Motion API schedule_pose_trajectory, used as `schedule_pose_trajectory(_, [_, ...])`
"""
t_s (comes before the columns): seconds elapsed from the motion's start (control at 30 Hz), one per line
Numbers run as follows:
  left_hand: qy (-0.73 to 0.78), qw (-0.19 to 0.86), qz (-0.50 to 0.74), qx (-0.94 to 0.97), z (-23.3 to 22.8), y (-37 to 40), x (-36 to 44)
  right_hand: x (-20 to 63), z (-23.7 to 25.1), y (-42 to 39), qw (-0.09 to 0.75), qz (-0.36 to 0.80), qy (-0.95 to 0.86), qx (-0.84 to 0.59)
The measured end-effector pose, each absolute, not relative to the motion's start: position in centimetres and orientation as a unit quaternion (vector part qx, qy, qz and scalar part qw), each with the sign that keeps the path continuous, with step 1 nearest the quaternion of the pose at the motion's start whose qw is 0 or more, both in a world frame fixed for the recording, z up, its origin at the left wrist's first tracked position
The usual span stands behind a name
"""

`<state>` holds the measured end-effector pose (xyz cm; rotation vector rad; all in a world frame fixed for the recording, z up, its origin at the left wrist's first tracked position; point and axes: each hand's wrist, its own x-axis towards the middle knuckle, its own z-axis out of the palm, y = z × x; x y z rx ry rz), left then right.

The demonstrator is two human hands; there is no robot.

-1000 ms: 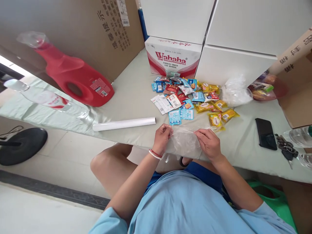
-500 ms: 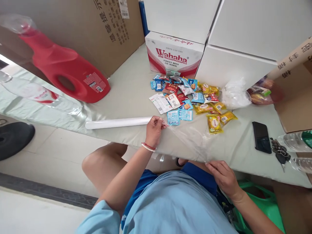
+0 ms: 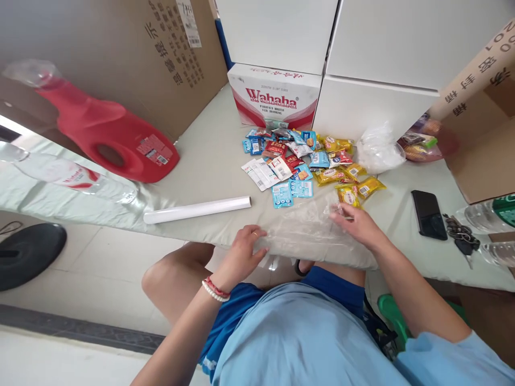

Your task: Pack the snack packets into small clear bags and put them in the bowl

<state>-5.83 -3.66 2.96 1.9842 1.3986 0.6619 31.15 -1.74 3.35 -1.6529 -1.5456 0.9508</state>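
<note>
At the near edge of the bench, in the head view, a clear plastic bag lay flat just short of the snack packets. The left hand pressed its near-left corner with fingers spread; the right hand pinched its far-right edge beside a yellow packet. The step looked like spreading the bag open; the next move would call for parting its mouth. A white roll lay to the left.

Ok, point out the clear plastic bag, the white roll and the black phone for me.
clear plastic bag [image 3: 303, 230], head view, middle of the flattened film.
white roll [image 3: 197, 209], head view, middle of the tube.
black phone [image 3: 428, 213], head view, centre of its dark face.
</note>
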Motion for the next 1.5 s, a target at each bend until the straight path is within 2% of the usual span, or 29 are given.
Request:
schedule_pose_trajectory(0.07, [0.554, 0.241, 0.275, 0.748, 4.2, -3.2, -6.0, 29.1, 3.8, -0.3, 0.304, 0.354, -0.67, -0.578])
schedule_pose_trajectory(0.17, [0.562, 0.173, 0.329, 0.739, 5.7, -1.4, -4.5, 26.4, 4.5, 0.0, 0.329, 0.334, -0.744, -0.475])
schedule_pose_trajectory(0.23, [0.527, 0.201, 0.327, 0.759, 5.7, 0.4, -2.5, 25.7, 5.1, -0.6, 0.342, 0.341, -0.77, -0.417])
schedule_pose_trajectory(0.33, [0.498, 0.313, 0.253, 0.768, 4.6, 2.9, 0.4, 26.5, 5.9, -1.7, 0.368, 0.356, -0.772, -0.376])
schedule_pose_trajectory(0.43, [0.485, 0.398, 0.204, 0.751, 3.1, 3.6, 1.9, 29.0, 6.0, -2.4, 0.427, 0.338, -0.727, -0.419])
schedule_pose_trajectory(0.57, [0.526, 0.429, 0.342, 0.65, 2.3, 1.3, 1.1, 31.8, 4.2, -3.1, 0.486, 0.302, -0.623, -0.534])
schedule_pose_trajectory(0.63, [0.545, 0.451, 0.403, 0.581, 2.4, -0.4, 0.3, 32.1, 2.8, -3.1, 0.49, 0.321, -0.566, -0.58])
schedule_pose_trajectory(0.8, [0.552, 0.511, 0.464, 0.468, 2.5, -3.1, -1.3, 30.2, 0.1, -2.2, 0.5, 0.391, -0.471, -0.612])
schedule_pose_trajectory(0.93, [0.545, 0.45, 0.507, 0.494, 2.7, -3.6, -2.5, 29.4, 0.4, -1.6, 0.554, 0.394, -0.469, -0.564])
schedule_pose_trajectory(1.07, [0.54, 0.384, 0.497, 0.559, 2.3, -3.9, -3.0, 30.1, 1.5, -2.1, 0.59, 0.44, -0.455, -0.501])
schedule_pose_trajectory(1.17, [0.553, 0.38, 0.461, 0.581, 1.3, -3.9, -2.8, 31.8, 1.7, -2.9, 0.537, 0.45, -0.494, -0.515])
schedule_pose_trajectory(1.33, [0.593, 0.289, 0.406, 0.633, 0.2, -3.9, -2.5, 36.2, 2.2, -3.3, 0.315, 0.414, -0.633, -0.574])
schedule_pose_trajectory(1.4, [0.579, 0.237, 0.414, 0.661, 0.5, -4.1, -2.3, 37.2, 3.4, -2.9, 0.292, 0.353, -0.655, -0.601])
schedule_pose_trajectory(1.5, [0.522, 0.177, 0.445, 0.706, 1.3, -4.7, -1.8, 36.1, 5.8, -1.3, 0.323, 0.217, -0.7, -0.599])
